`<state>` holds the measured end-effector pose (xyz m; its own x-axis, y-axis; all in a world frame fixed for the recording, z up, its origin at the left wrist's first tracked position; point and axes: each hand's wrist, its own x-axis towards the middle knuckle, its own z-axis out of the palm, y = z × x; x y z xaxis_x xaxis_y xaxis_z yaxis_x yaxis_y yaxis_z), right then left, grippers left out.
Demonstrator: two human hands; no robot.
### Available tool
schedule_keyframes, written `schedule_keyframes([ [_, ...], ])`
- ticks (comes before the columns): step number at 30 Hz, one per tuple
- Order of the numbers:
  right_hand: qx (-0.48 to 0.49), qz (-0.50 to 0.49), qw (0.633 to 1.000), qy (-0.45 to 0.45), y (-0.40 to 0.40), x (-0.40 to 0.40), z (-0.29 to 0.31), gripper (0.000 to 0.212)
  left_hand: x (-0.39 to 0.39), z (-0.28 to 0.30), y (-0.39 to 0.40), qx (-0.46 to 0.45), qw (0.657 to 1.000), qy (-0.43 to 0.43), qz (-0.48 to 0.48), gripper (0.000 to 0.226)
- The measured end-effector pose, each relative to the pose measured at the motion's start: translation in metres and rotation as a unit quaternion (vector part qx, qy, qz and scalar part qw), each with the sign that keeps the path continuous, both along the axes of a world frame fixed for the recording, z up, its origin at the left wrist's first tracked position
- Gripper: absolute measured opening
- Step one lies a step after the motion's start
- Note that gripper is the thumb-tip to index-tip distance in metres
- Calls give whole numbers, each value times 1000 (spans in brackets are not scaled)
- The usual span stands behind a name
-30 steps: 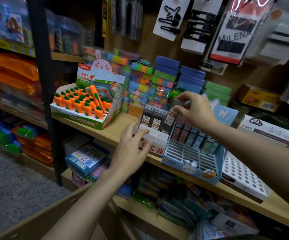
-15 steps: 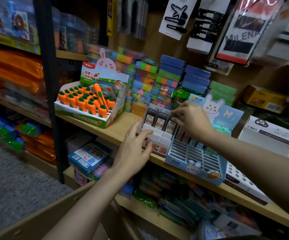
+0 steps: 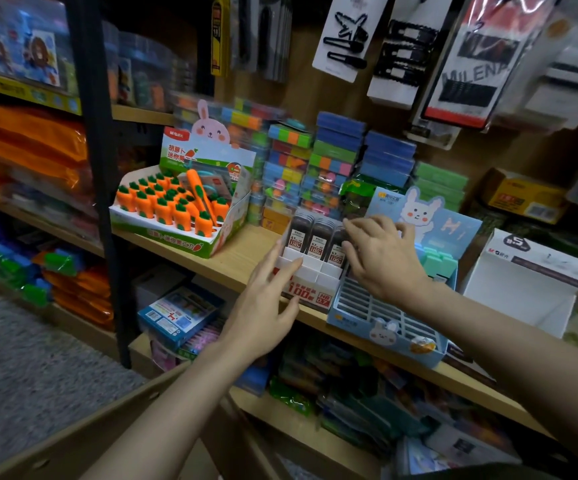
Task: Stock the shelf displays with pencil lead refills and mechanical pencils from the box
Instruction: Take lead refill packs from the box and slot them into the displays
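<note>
A white lead-refill display box [image 3: 310, 284] stands at the front of the wooden shelf [image 3: 239, 258]. Three dark refill cases stand in its back row, such as the left case [image 3: 297, 233] and the middle case [image 3: 318, 237]. My left hand [image 3: 263, 303] rests with straight fingers against the box's left front side. My right hand [image 3: 384, 261] hovers over the right end of that row, its spread fingers touching the third case [image 3: 336, 252], which it partly hides. Right of the box sits a blue bunny display tray [image 3: 381, 322] with mostly bare slots.
A carrot-eraser display [image 3: 176, 209] stands to the left on the shelf, with stacked colourful packs [image 3: 329, 168] behind. A white carton [image 3: 523, 289] sits at right. A black shelf post [image 3: 104, 168] rises at left. The brown cardboard box's flap [image 3: 73, 438] lies below my arms.
My right hand brought a refill case down into the right end of the back row and its fingers have loosened. My left hand stayed at the white box's front.
</note>
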<state>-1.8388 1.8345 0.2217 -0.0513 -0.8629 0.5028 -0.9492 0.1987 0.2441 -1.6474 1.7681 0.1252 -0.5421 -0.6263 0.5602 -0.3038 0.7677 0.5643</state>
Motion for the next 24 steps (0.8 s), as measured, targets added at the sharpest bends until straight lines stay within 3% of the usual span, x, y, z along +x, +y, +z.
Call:
schedule_keyframes([
  [4,-87,174,962,-190,20,28,-6,28,20,-8,9,-44,999,19,-4,45],
  [6,-61,235,933,-266,33,52,-21,17,38,-22,15,-28,999,4,-19,33],
  [8,47,277,906,-317,43,79,-44,14,62,-42,24,55,998,-18,-28,26],
  [10,242,301,864,-322,47,104,-76,15,92,-71,39,186,982,-39,7,29],
  [13,538,252,760,-263,51,140,-144,25,142,-125,68,368,913,-89,153,28],
  [15,634,211,703,-244,56,160,-198,30,168,-160,95,455,855,-83,232,30],
  [17,646,184,702,-238,62,175,-246,31,179,-189,124,522,799,-45,294,34],
  [20,594,153,738,-281,71,188,-303,34,177,-224,161,595,721,18,355,38],
  [22,573,125,739,-332,78,192,-331,37,174,-244,181,605,699,-4,382,45],
  [24,559,106,739,-360,86,196,-353,39,173,-260,195,587,702,-74,397,54],
])
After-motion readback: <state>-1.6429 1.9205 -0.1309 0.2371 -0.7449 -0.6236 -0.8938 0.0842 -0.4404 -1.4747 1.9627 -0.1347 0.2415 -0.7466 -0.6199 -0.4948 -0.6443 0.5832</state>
